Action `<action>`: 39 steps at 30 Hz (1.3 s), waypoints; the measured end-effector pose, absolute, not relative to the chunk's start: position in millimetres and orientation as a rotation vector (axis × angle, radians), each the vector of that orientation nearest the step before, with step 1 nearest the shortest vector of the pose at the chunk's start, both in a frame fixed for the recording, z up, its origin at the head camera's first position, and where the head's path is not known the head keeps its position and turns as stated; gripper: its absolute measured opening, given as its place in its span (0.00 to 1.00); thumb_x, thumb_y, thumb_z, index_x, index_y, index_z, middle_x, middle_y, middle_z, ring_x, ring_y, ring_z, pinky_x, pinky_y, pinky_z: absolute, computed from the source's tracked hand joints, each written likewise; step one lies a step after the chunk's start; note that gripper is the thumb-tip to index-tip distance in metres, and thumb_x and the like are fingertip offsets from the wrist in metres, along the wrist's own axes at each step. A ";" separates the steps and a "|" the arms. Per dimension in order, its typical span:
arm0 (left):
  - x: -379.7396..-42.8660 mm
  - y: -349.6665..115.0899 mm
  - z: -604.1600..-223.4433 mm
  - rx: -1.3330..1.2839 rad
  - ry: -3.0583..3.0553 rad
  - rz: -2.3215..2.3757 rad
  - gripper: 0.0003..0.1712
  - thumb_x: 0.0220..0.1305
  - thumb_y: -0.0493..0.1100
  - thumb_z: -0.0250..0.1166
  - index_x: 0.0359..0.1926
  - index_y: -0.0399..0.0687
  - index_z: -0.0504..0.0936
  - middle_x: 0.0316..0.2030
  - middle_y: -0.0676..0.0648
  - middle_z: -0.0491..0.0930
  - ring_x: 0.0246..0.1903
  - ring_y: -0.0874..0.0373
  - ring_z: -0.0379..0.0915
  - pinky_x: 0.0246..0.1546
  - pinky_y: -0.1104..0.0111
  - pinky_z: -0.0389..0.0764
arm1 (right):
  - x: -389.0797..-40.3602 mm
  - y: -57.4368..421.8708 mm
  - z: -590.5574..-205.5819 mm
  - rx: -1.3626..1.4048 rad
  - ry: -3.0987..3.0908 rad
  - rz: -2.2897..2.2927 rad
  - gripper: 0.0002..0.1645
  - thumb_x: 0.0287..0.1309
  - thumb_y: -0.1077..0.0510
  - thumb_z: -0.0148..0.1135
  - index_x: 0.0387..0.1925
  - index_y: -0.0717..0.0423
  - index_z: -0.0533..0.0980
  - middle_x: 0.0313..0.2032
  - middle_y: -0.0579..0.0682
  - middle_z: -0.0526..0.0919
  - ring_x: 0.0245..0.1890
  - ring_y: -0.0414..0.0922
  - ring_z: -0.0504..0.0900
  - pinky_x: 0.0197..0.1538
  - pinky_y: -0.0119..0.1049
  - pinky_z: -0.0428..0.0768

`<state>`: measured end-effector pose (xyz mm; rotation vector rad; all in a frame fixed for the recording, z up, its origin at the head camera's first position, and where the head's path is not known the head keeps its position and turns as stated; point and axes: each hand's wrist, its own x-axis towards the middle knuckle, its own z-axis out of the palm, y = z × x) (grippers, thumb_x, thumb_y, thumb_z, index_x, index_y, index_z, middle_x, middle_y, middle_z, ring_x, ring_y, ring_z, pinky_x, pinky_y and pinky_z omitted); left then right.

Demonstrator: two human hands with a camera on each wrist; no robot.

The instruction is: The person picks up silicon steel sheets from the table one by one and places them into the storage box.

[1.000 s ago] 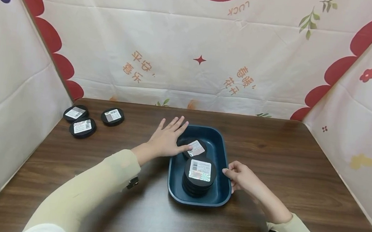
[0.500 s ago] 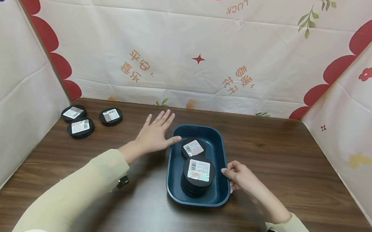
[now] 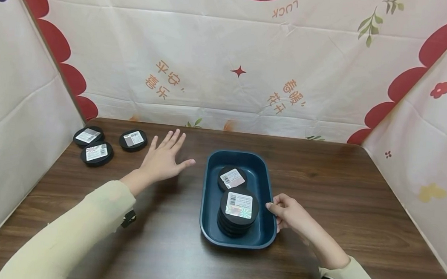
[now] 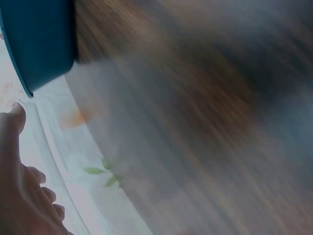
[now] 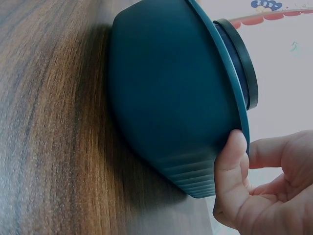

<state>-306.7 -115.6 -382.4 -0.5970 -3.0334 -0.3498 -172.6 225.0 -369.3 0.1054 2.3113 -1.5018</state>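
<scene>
Fingers of the right hand are pinching the blue tray at its right edge. Inside, I'm seeing a stack of black discs lying toward the near edge, a single disc just behind. Fingers of the left hand are standing wide apart over the bench, between the tray and three loose discs sitting near the bench's far left corner.

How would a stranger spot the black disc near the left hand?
On the brown table, go left past the blue tray and the left hand, toward the far edge. The black disc there sits alone, apart from the two discs bunched together farther left.
</scene>
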 end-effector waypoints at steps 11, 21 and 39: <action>-315.2 -163.6 -388.0 -0.434 -3.053 -0.309 0.54 0.59 0.76 0.40 0.73 0.48 0.38 0.72 0.44 0.34 0.71 0.49 0.29 0.64 0.43 0.30 | -172.8 224.9 -369.2 0.106 2.314 -1.499 0.15 0.66 0.56 0.51 0.40 0.67 0.64 0.22 0.51 0.70 0.20 0.43 0.72 0.28 0.38 0.79; -320.1 -185.8 -388.0 -0.354 -3.041 -0.380 0.57 0.58 0.77 0.40 0.73 0.45 0.38 0.72 0.40 0.35 0.71 0.45 0.29 0.64 0.44 0.26 | -174.0 224.8 -368.5 0.123 2.316 -1.488 0.15 0.66 0.56 0.51 0.41 0.67 0.64 0.22 0.52 0.69 0.21 0.44 0.72 0.29 0.38 0.79; -325.5 -237.8 -398.2 -0.055 -3.018 -0.487 0.60 0.59 0.75 0.42 0.71 0.33 0.35 0.70 0.31 0.33 0.69 0.37 0.27 0.60 0.37 0.28 | -173.7 225.6 -369.7 0.112 2.320 -1.486 0.15 0.66 0.57 0.50 0.41 0.68 0.64 0.24 0.53 0.70 0.22 0.44 0.72 0.29 0.38 0.80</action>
